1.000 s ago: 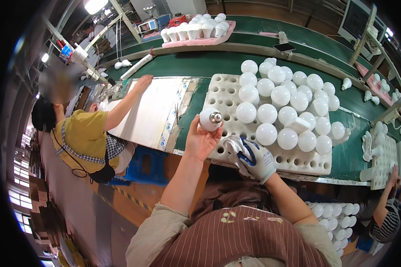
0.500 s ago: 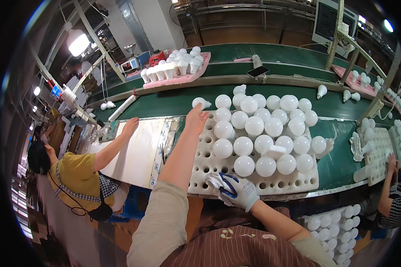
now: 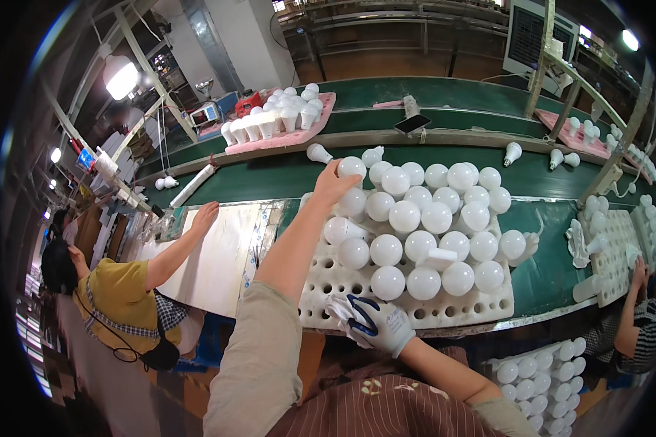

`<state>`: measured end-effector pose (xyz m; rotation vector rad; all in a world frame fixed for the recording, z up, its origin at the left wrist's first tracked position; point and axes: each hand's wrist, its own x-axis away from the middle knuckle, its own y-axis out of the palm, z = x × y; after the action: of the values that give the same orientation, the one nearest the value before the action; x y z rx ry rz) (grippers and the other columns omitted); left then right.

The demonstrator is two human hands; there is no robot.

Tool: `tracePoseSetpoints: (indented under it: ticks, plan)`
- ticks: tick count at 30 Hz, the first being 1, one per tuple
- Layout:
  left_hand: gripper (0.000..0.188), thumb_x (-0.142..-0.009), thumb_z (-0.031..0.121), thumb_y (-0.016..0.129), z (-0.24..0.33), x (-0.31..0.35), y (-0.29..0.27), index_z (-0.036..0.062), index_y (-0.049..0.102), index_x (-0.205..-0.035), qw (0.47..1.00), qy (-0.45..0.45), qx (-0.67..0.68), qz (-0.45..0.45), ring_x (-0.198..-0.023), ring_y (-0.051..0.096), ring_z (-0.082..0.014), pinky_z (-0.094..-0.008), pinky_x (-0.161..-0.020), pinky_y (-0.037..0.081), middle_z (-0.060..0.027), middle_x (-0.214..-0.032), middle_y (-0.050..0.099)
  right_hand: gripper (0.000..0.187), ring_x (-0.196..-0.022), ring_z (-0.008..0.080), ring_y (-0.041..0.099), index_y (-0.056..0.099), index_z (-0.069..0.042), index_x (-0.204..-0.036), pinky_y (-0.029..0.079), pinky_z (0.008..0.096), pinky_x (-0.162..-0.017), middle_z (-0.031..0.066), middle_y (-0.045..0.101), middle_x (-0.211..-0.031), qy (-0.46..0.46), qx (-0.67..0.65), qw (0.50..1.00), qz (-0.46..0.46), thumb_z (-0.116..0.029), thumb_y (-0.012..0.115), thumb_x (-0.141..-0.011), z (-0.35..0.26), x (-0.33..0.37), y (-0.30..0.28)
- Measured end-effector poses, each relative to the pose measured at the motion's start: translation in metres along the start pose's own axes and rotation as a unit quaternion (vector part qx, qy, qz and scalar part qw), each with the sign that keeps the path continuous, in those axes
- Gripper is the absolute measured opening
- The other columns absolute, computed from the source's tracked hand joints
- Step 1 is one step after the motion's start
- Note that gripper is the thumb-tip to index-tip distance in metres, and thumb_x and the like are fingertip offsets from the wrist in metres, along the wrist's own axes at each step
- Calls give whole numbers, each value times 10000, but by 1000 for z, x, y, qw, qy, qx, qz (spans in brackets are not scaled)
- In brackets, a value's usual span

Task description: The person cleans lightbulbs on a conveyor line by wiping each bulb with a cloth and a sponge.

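My bare left hand (image 3: 335, 183) reaches over the far left corner of the pale perforated tray (image 3: 325, 271). Its fingers are closed round a white light bulb (image 3: 352, 167). Just beyond that hand, a loose bulb (image 3: 318, 153) lies on the green belt. Several round white bulbs (image 3: 404, 215) crowd the tray, and one bulb (image 3: 339, 231) at its left side lies tipped over. At the tray's near edge my gloved right hand (image 3: 380, 325) is closed on a bunched white cloth (image 3: 338, 309). A small white block (image 3: 437, 258) rests among the bulbs.
To the left, a co-worker in yellow (image 3: 127, 291) sits at a pale board (image 3: 222, 233). Another person's hand (image 3: 640, 273) is at a bulb tray (image 3: 619, 251) on the right. Beyond the belt are a pink bulb tray (image 3: 310, 131) and a phone (image 3: 412, 124).
My left hand has come away from the bulb at the far left and taken hold of the one beside it. A bulb on the tray's left side has shifted left. My right hand keeps the cloth.
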<state>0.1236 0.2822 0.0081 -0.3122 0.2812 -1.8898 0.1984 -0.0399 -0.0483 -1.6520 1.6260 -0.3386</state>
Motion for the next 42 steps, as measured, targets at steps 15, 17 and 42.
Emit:
tracePoseSetpoints:
  ticks: [15, 17, 42]
  plan:
    - [964, -698, 204, 878, -7, 265, -64, 39, 367, -1498, 905, 270, -276, 177, -1147, 609, -319, -419, -1023, 461, -155, -1257, 612, 599, -1156, 390, 598, 571, -26, -1348, 474, 476, -980, 186, 615, -1306, -127, -64, 982, 121, -219, 765, -816, -71, -13, -52]
    - [958, -693, 222, 878, -25, 305, -55, 34, 373, -1485, 901, 284, -267, 192, -1135, 614, -352, -445, -997, 466, -164, -1223, 624, 658, -1234, 395, 546, 523, -39, -1398, 428, 482, -1037, 191, 563, -1374, -147, -61, 979, 125, -258, 751, -821, -82, -32, -48]
    - [767, -770, 2, 748, -83, 334, 5, 73, 388, -1444, 962, 66, 251, -84, -1196, 534, -185, -352, -1036, 457, -94, -1298, 501, 375, -1116, 353, 603, 657, -98, -1231, 458, 475, -966, 133, 663, -1222, 128, 292, 946, 60, -289, 652, -909, 14, -7, -136]
